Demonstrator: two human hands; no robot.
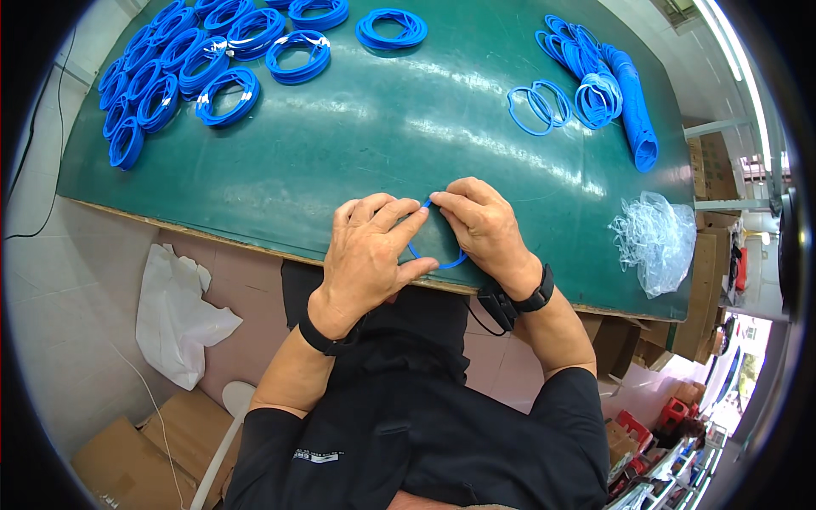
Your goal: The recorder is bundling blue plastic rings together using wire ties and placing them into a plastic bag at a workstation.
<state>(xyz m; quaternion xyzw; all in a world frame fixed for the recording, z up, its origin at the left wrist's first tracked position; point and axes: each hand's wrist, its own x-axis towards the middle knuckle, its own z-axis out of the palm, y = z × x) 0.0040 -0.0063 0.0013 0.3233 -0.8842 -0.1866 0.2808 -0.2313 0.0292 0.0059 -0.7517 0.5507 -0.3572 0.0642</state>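
A thin blue ring is held between my two hands at the near edge of the green table. My left hand pinches its upper side with the fingertips, and the thumb reaches toward its lower side. From the other side, my right hand grips the ring near the same upper spot with thumb and forefinger. The fingers hide part of the ring. Loose blue rings lie farther off to the right, beside a bunched stack of them.
Many coiled blue bundles with white ties cover the far left. A long blue coiled tube lies far right. Clear plastic bags or strips sit near the right edge. Cardboard boxes and a white bag are on the floor left.
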